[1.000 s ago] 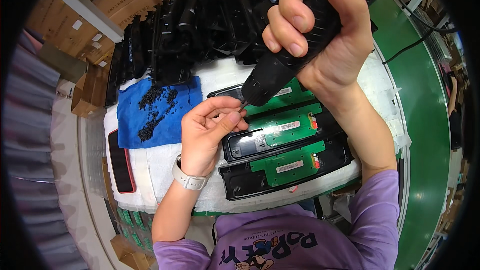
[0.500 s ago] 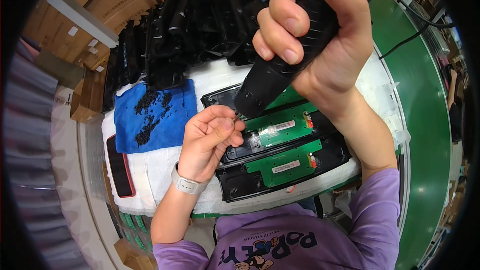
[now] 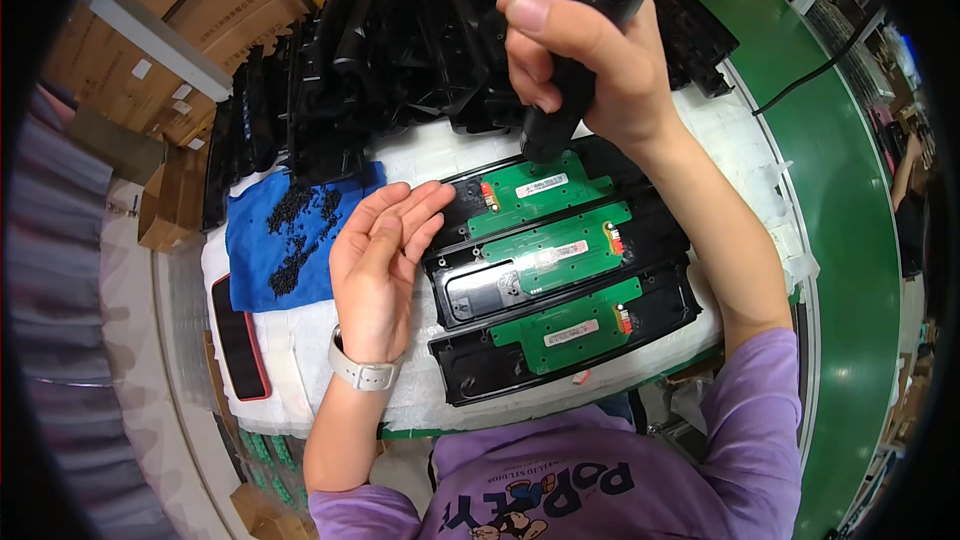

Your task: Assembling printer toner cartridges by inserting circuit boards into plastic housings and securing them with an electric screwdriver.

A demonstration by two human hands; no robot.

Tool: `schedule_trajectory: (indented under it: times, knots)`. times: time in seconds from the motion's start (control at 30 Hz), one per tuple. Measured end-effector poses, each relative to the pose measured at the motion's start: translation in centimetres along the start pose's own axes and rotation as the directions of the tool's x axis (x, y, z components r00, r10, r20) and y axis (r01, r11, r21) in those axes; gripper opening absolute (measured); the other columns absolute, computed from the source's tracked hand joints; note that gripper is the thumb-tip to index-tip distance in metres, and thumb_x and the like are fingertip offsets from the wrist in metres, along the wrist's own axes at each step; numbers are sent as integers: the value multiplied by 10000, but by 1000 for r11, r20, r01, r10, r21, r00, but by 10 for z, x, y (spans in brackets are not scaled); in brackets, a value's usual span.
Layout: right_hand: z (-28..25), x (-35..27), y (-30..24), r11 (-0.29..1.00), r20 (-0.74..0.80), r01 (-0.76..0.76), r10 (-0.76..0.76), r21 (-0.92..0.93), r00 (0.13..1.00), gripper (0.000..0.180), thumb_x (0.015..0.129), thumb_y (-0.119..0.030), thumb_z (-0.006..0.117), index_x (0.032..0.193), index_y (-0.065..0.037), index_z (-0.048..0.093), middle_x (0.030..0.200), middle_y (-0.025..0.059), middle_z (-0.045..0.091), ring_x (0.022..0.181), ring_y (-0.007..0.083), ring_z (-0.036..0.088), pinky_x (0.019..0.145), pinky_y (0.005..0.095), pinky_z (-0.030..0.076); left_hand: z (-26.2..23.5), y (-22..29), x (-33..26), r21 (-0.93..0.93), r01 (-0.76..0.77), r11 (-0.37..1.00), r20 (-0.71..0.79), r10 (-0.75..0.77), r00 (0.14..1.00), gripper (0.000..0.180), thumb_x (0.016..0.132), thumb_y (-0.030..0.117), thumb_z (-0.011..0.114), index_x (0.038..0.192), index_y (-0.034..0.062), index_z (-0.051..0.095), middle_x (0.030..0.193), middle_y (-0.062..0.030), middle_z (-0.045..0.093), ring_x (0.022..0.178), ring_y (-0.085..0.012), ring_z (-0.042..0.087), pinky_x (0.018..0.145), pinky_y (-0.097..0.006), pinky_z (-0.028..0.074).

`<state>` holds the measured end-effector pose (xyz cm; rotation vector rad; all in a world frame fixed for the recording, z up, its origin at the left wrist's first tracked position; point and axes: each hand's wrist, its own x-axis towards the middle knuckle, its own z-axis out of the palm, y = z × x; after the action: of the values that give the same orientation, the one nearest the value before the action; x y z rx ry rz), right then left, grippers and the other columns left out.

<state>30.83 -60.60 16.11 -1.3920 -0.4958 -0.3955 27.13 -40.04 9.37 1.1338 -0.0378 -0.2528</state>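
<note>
My right hand (image 3: 590, 60) grips a black electric screwdriver (image 3: 560, 110), tilted with its tip down on the farthest green circuit board (image 3: 520, 202). That board lies in a black plastic panel (image 3: 462, 212). Two similar panels lie nearer me, with a middle board (image 3: 570, 256) and a near board (image 3: 590, 328). Beside the left end of the far panel is my left hand (image 3: 385, 250), palm partly up, fingers stretched out and holding nothing visible. Left of it, small black screws (image 3: 292, 265) are heaped on a blue cloth (image 3: 250, 250). The screwdriver's very tip is hard to make out.
Many black plastic parts (image 3: 420, 50) are stacked at the back. A phone with a red edge (image 3: 240, 340) lies at the left table edge. Cardboard boxes (image 3: 220, 10) stand behind. A green surface (image 3: 835, 240) runs along the right, with a black cable (image 3: 825, 65) above it.
My right hand has carried the screwdriver up and left, away from my left fingers, onto the far board. My left hand has drawn back left and opened from a pinch.
</note>
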Motion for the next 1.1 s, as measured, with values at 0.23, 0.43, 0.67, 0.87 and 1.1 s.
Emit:
schedule_trajectory:
  times: [0.23, 0.43, 0.67, 0.87, 1.1]
  knots:
    - [0, 1, 5, 998, 10, -27, 27, 54, 1000, 190, 745, -168, 673, 683, -15, 578, 505, 18, 520, 386, 88, 477, 381, 217, 354, -11, 3, 5, 13, 38, 999, 8, -38, 999, 228, 964, 137, 346, 1052, -38, 463, 907, -204, 624, 709, -222, 644, 607, -244, 512]
    - [8, 0, 10, 1000, 66, -24, 25, -15, 997, 197, 728, -146, 670, 609, -32, 562, 463, 8, 499, 386, 66, 465, 380, 209, 346, -13, 6, 6, 95, 83, 992, 94, -92, 991, 231, 971, 193, 348, 973, 9, 487, 520, -6, 423, 340, -61, 256, 332, -198, 237]
    - [8, -4, 5, 999, 62, -18, 21, -42, 998, 187, 729, -144, 672, 625, -27, 571, 470, 5, 502, 387, 60, 465, 376, 208, 345, -16, 4, 6, -27, 179, 984, 167, -172, 971, 126, 931, 129, 412, 965, 24, 473, 566, -1, 405, 446, -55, 272, 409, -192, 227]
    - [9, -6, -14, 944, 39, -64, 55, 322, 998, 170, 751, -153, 653, 725, 2, 590, 524, 32, 517, 409, 91, 480, 394, 227, 358, -10, -1, 3, -98, 140, 985, 182, -121, 976, 136, 885, 50, 518, 1013, 24, 481, 731, -87, 585, 508, -89, 437, 469, -182, 357]
    - [9, -12, -36, 771, 168, -16, -118, 636, 979, 332, 833, -318, 503, 1010, -38, 527, 554, 77, 469, 417, 200, 455, 510, 356, 435, -10, -7, -3, -101, 228, 968, 347, -181, 920, 104, 865, 92, 581, 930, 16, 552, 767, -107, 639, 550, -106, 569, 486, -190, 448]
